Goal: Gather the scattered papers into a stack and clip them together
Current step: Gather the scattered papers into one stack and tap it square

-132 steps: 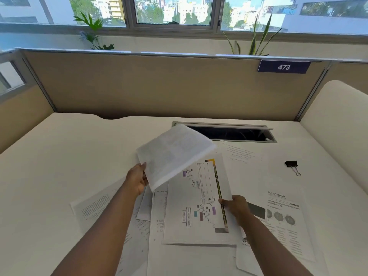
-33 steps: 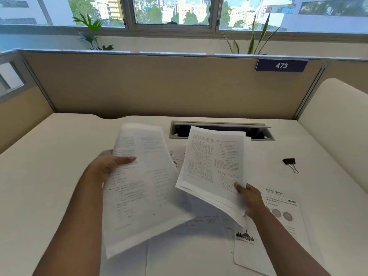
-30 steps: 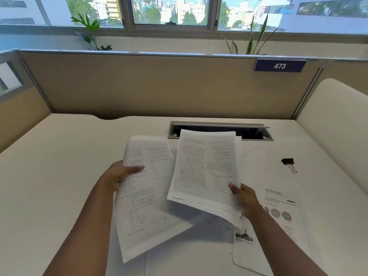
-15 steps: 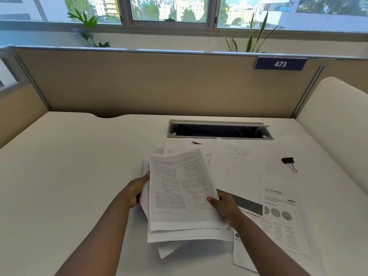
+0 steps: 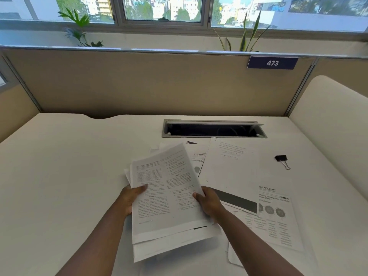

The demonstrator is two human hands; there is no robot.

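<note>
White laminate desk (image 5: 59,176): bears everything; cable slot at rear.
Loose sheets (image 5: 235,168): flat on desk, right of centre, overlapping; not yet gathered.
Held stack (image 5: 165,196): lifted above desk, edges uneven, near end sagging. Light, floppy, slippery between sheets; best gripped at both long edges, then tapped square.
Left hand (image 5: 129,198): grasping stack's left edge, thumb on top.
Right hand (image 5: 207,202): grasping right edge.
Binder clip (image 5: 281,158): far right, well apart from papers, untouched.
</note>
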